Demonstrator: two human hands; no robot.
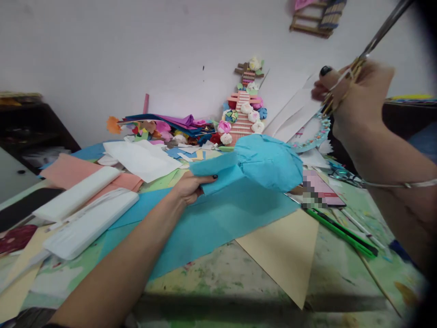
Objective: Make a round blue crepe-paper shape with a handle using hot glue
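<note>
My left hand (189, 187) pinches the edge of a light blue crepe paper sheet (259, 166), lifting a rounded fold of it above a larger blue sheet (211, 223) lying flat on the table. My right hand (355, 98) is raised at the upper right, fingers closed through the gold handles of a pair of scissors (382, 32) whose blades point up and away. A bracelet sits on that wrist. The scissors are well apart from the blue paper.
A cream paper sheet (283, 250) lies at the front. White foam rolls (85, 214) lie left, with pink paper (71, 171) behind. A phone (322, 189) and green cutter (341, 232) lie right. Paper flowers, scraps and a decorated ladder (242, 114) stand at the wall.
</note>
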